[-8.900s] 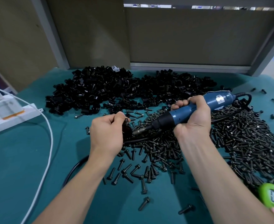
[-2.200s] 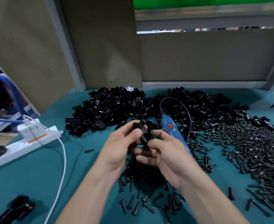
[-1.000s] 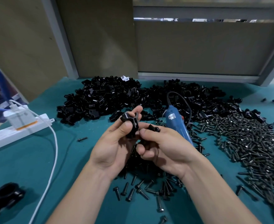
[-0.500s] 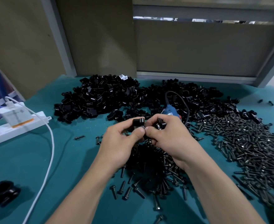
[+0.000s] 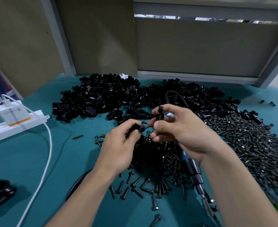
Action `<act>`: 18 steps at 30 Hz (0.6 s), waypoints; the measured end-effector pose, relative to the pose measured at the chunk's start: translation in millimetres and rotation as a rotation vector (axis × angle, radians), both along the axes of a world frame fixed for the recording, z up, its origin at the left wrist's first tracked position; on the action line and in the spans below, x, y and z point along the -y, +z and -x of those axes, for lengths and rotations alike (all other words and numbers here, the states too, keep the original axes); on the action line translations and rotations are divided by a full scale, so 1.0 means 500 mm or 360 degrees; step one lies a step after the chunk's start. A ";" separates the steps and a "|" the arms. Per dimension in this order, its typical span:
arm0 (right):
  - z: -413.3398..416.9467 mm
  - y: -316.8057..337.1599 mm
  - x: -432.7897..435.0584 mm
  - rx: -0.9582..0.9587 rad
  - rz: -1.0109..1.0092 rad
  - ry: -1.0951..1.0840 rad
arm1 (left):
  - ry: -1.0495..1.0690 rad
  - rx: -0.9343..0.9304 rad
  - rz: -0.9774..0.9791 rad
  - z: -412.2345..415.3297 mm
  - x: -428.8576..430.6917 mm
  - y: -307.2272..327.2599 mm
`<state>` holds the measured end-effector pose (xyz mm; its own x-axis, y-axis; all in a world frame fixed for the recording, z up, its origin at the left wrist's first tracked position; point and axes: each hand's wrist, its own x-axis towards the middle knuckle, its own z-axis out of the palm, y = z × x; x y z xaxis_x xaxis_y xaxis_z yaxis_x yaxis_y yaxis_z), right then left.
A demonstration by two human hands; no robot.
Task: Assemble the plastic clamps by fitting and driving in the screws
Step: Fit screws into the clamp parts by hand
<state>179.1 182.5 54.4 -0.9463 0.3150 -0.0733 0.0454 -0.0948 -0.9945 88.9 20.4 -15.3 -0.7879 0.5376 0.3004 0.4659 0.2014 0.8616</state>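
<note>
Pinching one clamp half (image 5: 137, 128), probably light and hard, in left hand (image 5: 118, 146), second clamp half (image 5: 160, 114) in right hand (image 5: 185, 133); best held by flat sides.

I note bare mat (image 5: 79, 153) on the left, between the white cable (image 5: 50, 145) and the loose screws (image 5: 143, 182). Far side is blocked by the clamp pile (image 5: 102, 99), the right by the screw heap (image 5: 249, 145). The screwdriver (image 5: 192, 167) lies across the near right, the power strip (image 5: 20, 128) along the left edge
</note>
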 end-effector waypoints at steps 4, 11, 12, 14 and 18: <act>0.001 0.004 -0.007 0.0052 -0.0229 -0.0092 | 0.0082 -0.0234 0.0134 -0.013 0.004 0.007; 0.008 -0.009 0.004 0.0245 -0.0674 0.0030 | -0.0072 -0.0277 0.0160 -0.027 -0.001 0.013; 0.009 -0.010 0.004 0.0277 -0.0783 0.0006 | -0.0102 -0.0251 0.0162 -0.027 -0.001 0.013; 0.011 -0.013 0.007 0.0312 -0.0961 -0.0037 | -0.0137 -0.0185 0.0157 -0.027 -0.004 0.011; 0.013 -0.019 0.019 0.0291 -0.0941 -0.0129 | -0.0152 -0.0112 0.0041 -0.027 -0.010 0.001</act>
